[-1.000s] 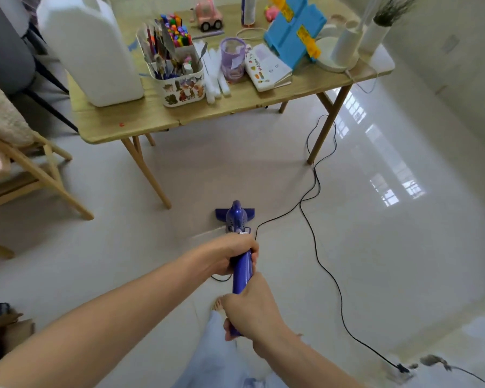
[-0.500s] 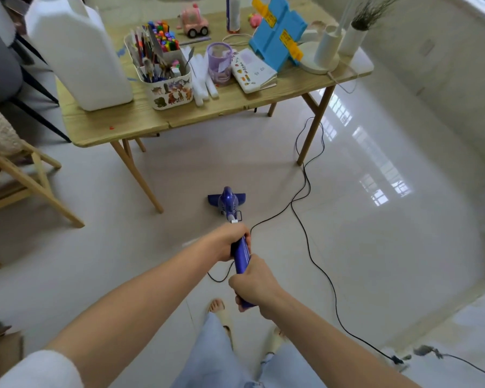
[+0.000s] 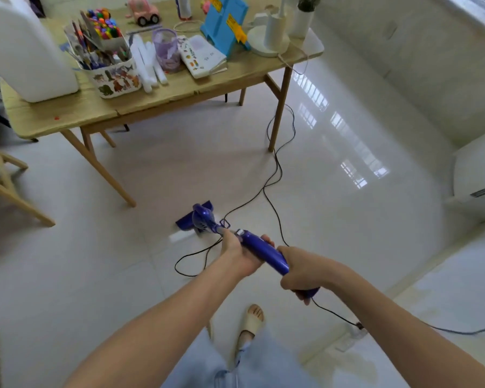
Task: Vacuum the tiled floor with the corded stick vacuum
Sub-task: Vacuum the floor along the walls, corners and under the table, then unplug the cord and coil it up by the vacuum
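I had both hands on the vacuum [image 3: 259,249], my left hand [image 3: 240,254] wrapped round it further down to steer, my right hand [image 3: 303,271] gripping the end of the handle, fingers [image 3: 300,295] curled under, to push. Its head [image 3: 195,217] sat flat on the tiled floor [image 3: 347,219] just short of the table [image 3: 179,91]. The cord [image 3: 275,175] trailed off to my right (clear of the head, I judged).

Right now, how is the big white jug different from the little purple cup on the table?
The white jug is far bigger than the purple cup. The jug is solid white and hides what is behind it; the cup is see-through purple. The jug stands at the table's left end, the cup nearer the middle. Both stand upright.
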Available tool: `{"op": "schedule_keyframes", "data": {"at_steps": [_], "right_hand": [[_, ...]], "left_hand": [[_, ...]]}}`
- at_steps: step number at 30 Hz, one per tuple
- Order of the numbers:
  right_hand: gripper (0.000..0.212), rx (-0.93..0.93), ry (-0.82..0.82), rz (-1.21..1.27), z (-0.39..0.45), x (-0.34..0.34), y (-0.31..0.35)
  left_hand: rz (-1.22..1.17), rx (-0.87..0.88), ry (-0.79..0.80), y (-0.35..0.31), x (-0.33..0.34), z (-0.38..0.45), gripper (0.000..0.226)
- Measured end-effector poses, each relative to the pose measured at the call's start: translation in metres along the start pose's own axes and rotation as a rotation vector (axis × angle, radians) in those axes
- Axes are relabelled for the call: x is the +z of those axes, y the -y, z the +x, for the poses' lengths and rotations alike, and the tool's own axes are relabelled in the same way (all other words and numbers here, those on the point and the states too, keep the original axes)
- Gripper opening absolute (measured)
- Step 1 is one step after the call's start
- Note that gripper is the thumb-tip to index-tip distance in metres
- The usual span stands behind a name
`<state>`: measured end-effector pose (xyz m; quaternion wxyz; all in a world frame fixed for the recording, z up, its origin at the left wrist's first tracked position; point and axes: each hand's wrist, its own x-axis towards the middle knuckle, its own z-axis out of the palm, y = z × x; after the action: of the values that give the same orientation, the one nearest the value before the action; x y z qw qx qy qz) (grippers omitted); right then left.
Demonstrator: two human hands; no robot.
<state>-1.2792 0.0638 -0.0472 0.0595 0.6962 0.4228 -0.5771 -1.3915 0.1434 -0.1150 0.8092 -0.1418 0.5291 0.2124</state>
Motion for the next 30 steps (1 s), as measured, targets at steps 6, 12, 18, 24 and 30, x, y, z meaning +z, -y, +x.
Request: {"op": "schedule_keyframes", "data": {"at_steps": [6, 12, 18, 24, 30], "right_hand": [[0.041, 0.047, -0.018, 0.004, 0.016, 0.009, -0.080], [0.031, 0.055, -0.124, 0.023, 0.024, 0.039, -0.113], [0.034, 0.032, -0.170, 0.049, 0.029, 0.046, -0.125], [0.035, 0.012, -0.163, 0.086, 0.030, 0.045, -0.124], [0.030, -0.014, -0.168, 0.135, 0.024, 0.049, -0.111]], "left_hand": [[0.176, -0.090, -0.088, 0.051, 0.008, 0.033, 0.048], [0.343, -0.081, -0.161, 0.073, -0.004, 0.059, 0.036], [0.363, -0.100, -0.170, 0.075, -0.005, 0.065, 0.031], [0.351, -0.093, -0.155, 0.073, -0.004, 0.067, 0.029], [0.339, -0.102, -0.144, 0.061, -0.005, 0.067, 0.028]]}}
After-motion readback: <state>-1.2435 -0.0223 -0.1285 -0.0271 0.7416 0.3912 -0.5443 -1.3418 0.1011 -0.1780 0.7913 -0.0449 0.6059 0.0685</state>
